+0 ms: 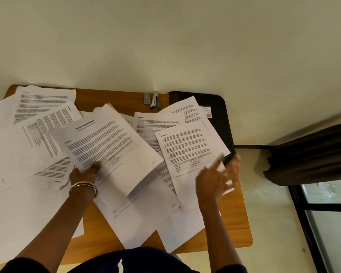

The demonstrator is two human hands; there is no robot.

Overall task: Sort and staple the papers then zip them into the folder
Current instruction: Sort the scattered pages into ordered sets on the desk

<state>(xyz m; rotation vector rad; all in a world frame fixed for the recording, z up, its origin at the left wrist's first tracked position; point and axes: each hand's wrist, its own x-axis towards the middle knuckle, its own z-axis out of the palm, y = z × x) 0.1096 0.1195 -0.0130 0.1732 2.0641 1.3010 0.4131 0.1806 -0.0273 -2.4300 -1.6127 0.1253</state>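
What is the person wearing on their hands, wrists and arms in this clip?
The left hand has silver bangles stacked at the wrist. The right hand shows a thin ring on one finger. Both forearms are bare, with dark blue sleeves showing only at the bottom edge of the frame.

A table (126, 99) fills the lower two-thirds of the frame, its far edge against the wall (165, 36). Loose papers (37, 119) overlap across most of it, from the left edge to right of centre. At mid-frame a stack of sheets (114, 142) lies on top of them, tilted. At the upper centre a stapler (154, 100) sits just right of what may be a staple box (146, 98). The folder (222, 119) lies at the upper right, partly under papers.
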